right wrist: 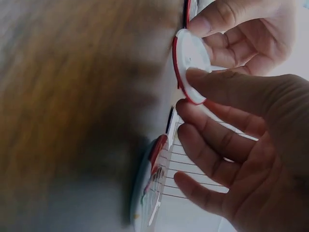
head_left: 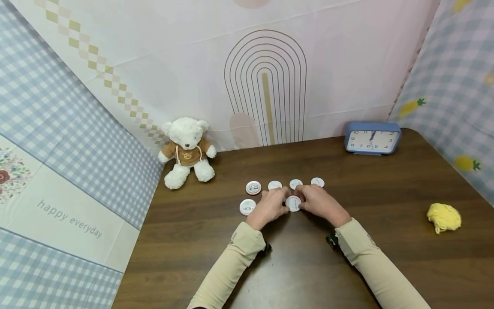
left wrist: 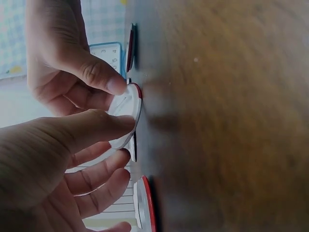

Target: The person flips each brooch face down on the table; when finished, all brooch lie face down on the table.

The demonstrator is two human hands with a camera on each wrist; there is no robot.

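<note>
A round white pin-back button badge (head_left: 293,203), back side up with a red edge, is between the two hands just above the table. My left hand (head_left: 271,205) pinches its left side, the thumb lying on the badge's back in the left wrist view. My right hand (head_left: 321,201) pinches the opposite side, its thumb (right wrist: 212,82) pressed on the same face. Other badges lie pin side up around the hands: a badge (head_left: 253,187) and another badge (head_left: 247,207) at left, and a badge (head_left: 317,182) at the right end of the back row.
Two more badges, a badge (head_left: 275,185) and a badge (head_left: 296,183), lie just behind the hands. A white teddy bear (head_left: 188,150) sits at back left. A blue clock (head_left: 372,138) stands at back right, with yellow yarn (head_left: 444,217) on the table's right side.
</note>
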